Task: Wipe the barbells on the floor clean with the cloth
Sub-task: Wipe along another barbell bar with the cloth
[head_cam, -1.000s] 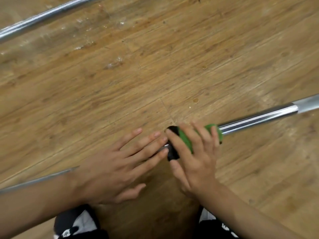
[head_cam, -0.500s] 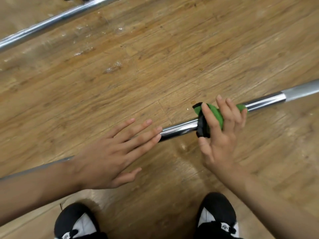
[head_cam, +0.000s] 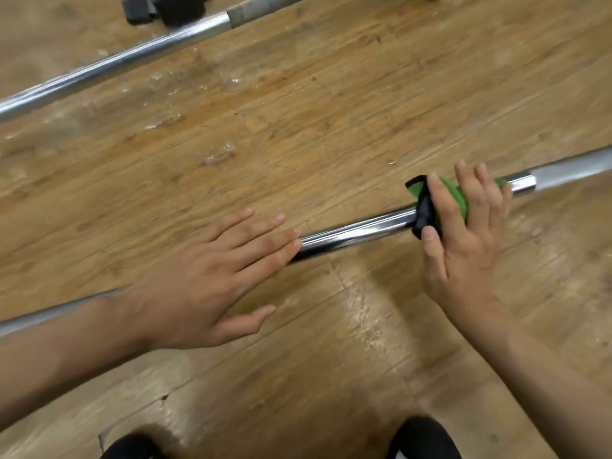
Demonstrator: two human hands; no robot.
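The right hand grips the green and black cloth. Its fingers curl over the top and its thumb sits on the near side, so the cloth wraps round the near barbell. I think this lets the cloth rub all round the bar, not just the top. The bar lies on the wooden floor. The cloth sits close to where the shiny part meets a dull grey part. The left hand lies flat on the bar with straight fingers and holds nothing. It likely stops the bar from rolling. A second barbell lies well apart, further away. Black shoes show at the bottom.
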